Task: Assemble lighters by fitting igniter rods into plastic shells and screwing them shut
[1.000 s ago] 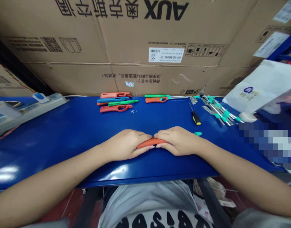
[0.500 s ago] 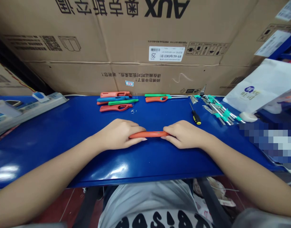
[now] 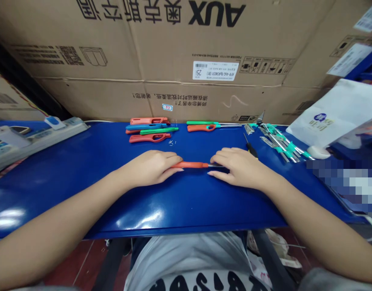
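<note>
An orange long-necked lighter (image 3: 190, 165) is held level above the blue table, its thin metal tube pointing right. My left hand (image 3: 154, 167) is closed around the left end of its handle, hiding that end. The metal tube runs into my right hand (image 3: 237, 167), where the curled fingers lie along it and the thumb sits a little below. The tube's tip is hidden by that hand. Just behind my right hand is a black and yellow screwdriver (image 3: 250, 148), partly covered by it.
Several red, blue and green lighter handles (image 3: 151, 138) lie at the back. Two lighters with metal tubes (image 3: 201, 127) lie right of them. Metal tubes with teal parts (image 3: 283, 143) are piled farther right. A power strip (image 3: 64, 128) is at left; a cardboard box (image 3: 170, 64) stands behind.
My right hand has shifted right, off the orange handle and onto the metal tube, which now shows. The left hand keeps its hold; the lighter has moved up slightly in view.
</note>
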The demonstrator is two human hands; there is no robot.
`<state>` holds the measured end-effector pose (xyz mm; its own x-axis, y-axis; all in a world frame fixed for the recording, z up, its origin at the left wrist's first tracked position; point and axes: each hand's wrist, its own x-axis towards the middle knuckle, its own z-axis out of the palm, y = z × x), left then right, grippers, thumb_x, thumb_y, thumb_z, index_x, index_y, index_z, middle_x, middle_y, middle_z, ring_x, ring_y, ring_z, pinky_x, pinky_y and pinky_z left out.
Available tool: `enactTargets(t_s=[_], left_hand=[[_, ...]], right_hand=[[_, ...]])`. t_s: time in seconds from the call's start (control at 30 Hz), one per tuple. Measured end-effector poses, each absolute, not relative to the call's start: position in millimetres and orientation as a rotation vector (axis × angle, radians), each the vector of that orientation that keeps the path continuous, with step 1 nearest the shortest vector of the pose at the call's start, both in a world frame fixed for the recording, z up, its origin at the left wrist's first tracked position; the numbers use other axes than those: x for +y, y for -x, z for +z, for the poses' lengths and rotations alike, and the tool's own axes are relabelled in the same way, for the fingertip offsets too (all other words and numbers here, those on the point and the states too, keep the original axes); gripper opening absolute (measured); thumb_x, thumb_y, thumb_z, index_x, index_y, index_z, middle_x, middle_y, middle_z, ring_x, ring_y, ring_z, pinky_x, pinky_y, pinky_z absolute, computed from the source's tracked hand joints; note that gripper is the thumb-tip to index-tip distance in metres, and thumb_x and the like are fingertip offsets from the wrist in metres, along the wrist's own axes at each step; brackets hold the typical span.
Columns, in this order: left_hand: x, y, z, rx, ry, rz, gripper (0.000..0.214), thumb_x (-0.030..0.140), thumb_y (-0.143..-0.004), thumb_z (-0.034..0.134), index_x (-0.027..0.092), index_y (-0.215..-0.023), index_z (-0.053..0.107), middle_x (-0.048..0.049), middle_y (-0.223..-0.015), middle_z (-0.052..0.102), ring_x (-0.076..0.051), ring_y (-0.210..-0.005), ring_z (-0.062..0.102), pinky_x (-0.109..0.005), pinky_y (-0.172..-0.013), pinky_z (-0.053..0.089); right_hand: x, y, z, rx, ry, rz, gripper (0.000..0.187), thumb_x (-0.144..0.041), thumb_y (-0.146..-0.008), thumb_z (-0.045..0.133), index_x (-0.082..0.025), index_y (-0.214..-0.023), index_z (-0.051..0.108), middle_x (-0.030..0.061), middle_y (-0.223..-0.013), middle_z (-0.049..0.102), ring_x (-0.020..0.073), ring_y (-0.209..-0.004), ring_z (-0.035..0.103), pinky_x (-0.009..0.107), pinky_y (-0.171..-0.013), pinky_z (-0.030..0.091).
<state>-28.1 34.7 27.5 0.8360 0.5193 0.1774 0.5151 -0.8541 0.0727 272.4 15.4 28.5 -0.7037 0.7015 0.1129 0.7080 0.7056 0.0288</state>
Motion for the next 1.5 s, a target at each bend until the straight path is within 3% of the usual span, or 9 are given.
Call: enactTargets(t_s=[0.23,0.33,0.43,0.67,0.8,1.03,1.13,1.23,1.5], left_hand=[[51,45,34,0.943,-3.005,0.364,0.032,0.038,-0.106,0.044,0.016,-0.095,0.064,-0.0052,-0.087,0.068,-0.018,-0.071,0.062,-0.028,-0.065,0.041],[52,46,35,0.958,-2.987,0.368,0.032,0.038,-0.105,0.045,0.015,-0.092,0.064,-0.0053,-0.085,0.067,-0.018,-0.069,0.061,-0.028,-0.064,0.04],[51,45,35,0.944,-2.955,0.381,0.033,0.039,-0.105,0.045,0.016,-0.093,0.064,-0.0058,-0.086,0.068,-0.018,-0.071,0.062,-0.027,-0.064,0.041],[37,28,24,0.855,-2.839,0.405,0.033,0.04,-0.106,0.043,0.016,-0.104,0.066,-0.0064,-0.092,0.07,-0.019,-0.078,0.065,-0.028,-0.07,0.045],[26,16,19,0.818,-2.651,0.451,0.034,0.042,-0.106,0.044,0.016,-0.099,0.065,-0.0056,-0.09,0.069,-0.018,-0.082,0.064,-0.027,-0.076,0.046],[28,12,20,0.871,-2.215,0.462,0.043,0.049,-0.098,0.055,0.016,-0.071,0.056,0.0038,-0.061,0.05,-0.009,-0.056,0.043,-0.022,-0.055,0.035],[31,13,21,0.901,-1.835,0.362,0.046,0.058,-0.092,0.062,0.014,-0.079,0.065,0.0021,-0.061,0.056,-0.007,-0.049,0.043,-0.019,-0.046,0.034],[33,14,19,0.873,-1.494,0.253,0.052,0.063,-0.085,0.069,0.012,-0.092,0.071,0.002,-0.06,0.055,-0.004,-0.038,0.032,-0.017,-0.034,0.019],[31,11,12,0.825,-1.329,0.248,0.048,0.06,-0.084,0.073,0.012,-0.092,0.073,0.0026,-0.058,0.052,-0.002,-0.036,0.026,-0.017,-0.032,0.013]], right_hand=[[33,-299,30,-2.723,1.39,-0.3,0.03,-0.033,-0.091,0.068,-0.015,-0.115,0.067,0.0112,-0.108,0.073,0.0287,-0.099,0.063,0.037,-0.08,0.039],[37,-306,32,-2.754,1.408,-0.365,0.016,-0.028,-0.095,0.062,-0.015,-0.097,0.071,0.0105,-0.093,0.073,0.0263,-0.089,0.062,0.036,-0.075,0.036],[39,-307,33,-2.773,1.349,-0.356,0.023,-0.026,-0.1,0.055,-0.016,-0.086,0.07,0.0092,-0.085,0.072,0.0239,-0.084,0.062,0.035,-0.075,0.034],[30,-287,22,-2.76,0.971,-0.191,0.028,-0.033,-0.105,0.05,-0.016,-0.102,0.071,0.0097,-0.092,0.074,0.0222,-0.087,0.061,0.035,-0.08,0.034],[20,-272,19,-2.759,0.829,-0.234,0.035,-0.037,-0.107,0.044,-0.014,-0.106,0.07,0.0093,-0.091,0.073,0.0213,-0.085,0.06,0.035,-0.079,0.035],[19,-274,21,-2.759,0.832,-0.224,0.033,-0.037,-0.106,0.047,-0.013,-0.113,0.069,0.0102,-0.096,0.075,0.0224,-0.087,0.061,0.036,-0.082,0.036],[20,-276,20,-2.781,0.832,-0.203,0.031,-0.031,-0.107,0.044,-0.013,-0.111,0.068,0.0106,-0.094,0.074,0.0222,-0.086,0.062,0.036,-0.081,0.037],[20,-276,17,-2.783,0.786,-0.194,0.029,-0.028,-0.107,0.042,-0.014,-0.105,0.068,0.0099,-0.093,0.073,0.0211,-0.084,0.061,0.034,-0.079,0.037],[20,-275,10,-2.713,0.68,-0.342,0.028,-0.026,-0.106,0.043,-0.013,-0.099,0.067,0.0085,-0.084,0.07,0.0207,-0.076,0.055,0.033,-0.074,0.039]])
